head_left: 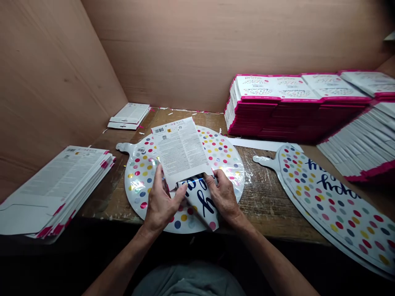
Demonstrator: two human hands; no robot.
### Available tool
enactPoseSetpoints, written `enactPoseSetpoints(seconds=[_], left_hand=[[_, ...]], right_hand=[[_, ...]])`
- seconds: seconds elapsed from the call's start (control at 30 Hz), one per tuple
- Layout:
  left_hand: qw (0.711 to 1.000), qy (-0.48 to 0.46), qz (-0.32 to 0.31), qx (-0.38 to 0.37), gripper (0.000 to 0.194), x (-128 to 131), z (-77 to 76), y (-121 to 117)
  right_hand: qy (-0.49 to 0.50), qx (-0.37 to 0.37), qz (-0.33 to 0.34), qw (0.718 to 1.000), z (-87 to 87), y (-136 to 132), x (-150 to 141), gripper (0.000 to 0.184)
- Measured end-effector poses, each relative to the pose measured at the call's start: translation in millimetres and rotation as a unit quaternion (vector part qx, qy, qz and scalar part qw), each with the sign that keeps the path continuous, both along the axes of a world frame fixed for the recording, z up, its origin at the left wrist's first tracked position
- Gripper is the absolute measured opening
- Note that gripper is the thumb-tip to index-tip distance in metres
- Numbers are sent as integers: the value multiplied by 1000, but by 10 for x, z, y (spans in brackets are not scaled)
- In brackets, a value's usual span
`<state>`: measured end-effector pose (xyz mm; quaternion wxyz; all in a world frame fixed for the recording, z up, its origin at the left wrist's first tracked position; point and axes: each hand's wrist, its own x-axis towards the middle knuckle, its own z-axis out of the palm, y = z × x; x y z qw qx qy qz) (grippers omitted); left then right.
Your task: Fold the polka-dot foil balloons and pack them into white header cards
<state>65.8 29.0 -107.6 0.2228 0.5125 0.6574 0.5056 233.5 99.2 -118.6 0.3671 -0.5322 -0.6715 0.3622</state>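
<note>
A white printed paper sleeve (184, 150), with barcode and small text, is tilted above the bench between my hands. My left hand (163, 201) grips its lower left edge, thumb at the mouth. Out of that mouth hangs a folded foil balloon (202, 201) with dark lettering and coloured dots, partly inside the sleeve. My right hand (224, 193) pinches the folded balloon at the sleeve's lower right corner; its fingertips are partly hidden. Beneath both lies a flat, round, dotted foil balloon (140, 176), its tail pointing left.
More dotted foil balloons (336, 209) lie stacked at right, over the bench edge. Sleeve stacks stand at left (61, 181) and back left (131, 113). Pink-edged package stacks (277, 111) fill the back right. Cardboard walls (191, 53) enclose the worn bench (259, 193).
</note>
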Motion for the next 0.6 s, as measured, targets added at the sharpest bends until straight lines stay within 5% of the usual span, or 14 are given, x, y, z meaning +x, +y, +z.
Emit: enactPoseSetpoints(seconds=[0.07, 0.13, 0.27, 0.33, 0.43, 0.5, 0.6], left_hand=[[982, -185, -16, -22, 90, 69, -19, 31], [963, -269, -10, -16, 93, 120, -27, 66], [970, -241, 33, -2, 74, 136, -69, 184], [974, -205, 94, 12, 62, 116, -107, 251], [969, -215, 120, 35, 55, 114, -124, 261], [964, -243, 106, 35, 59, 145, -79, 173], [962, -269, 43, 8, 65, 186, 62, -29]], right_hand=[[-1, 2, -15, 1000, -28, 32, 9, 33], [-7, 5, -28, 1000, -41, 72, 14, 34], [-14, 28, -17, 999, -7, 54, 54, 41], [-21, 112, 29, 993, 5, -62, 113, 58], [-84, 313, 137, 936, -47, -316, 237, 85], [-135, 401, 179, 888, -110, -457, 307, 75], [-128, 452, 205, 859, -139, -537, 353, 52]])
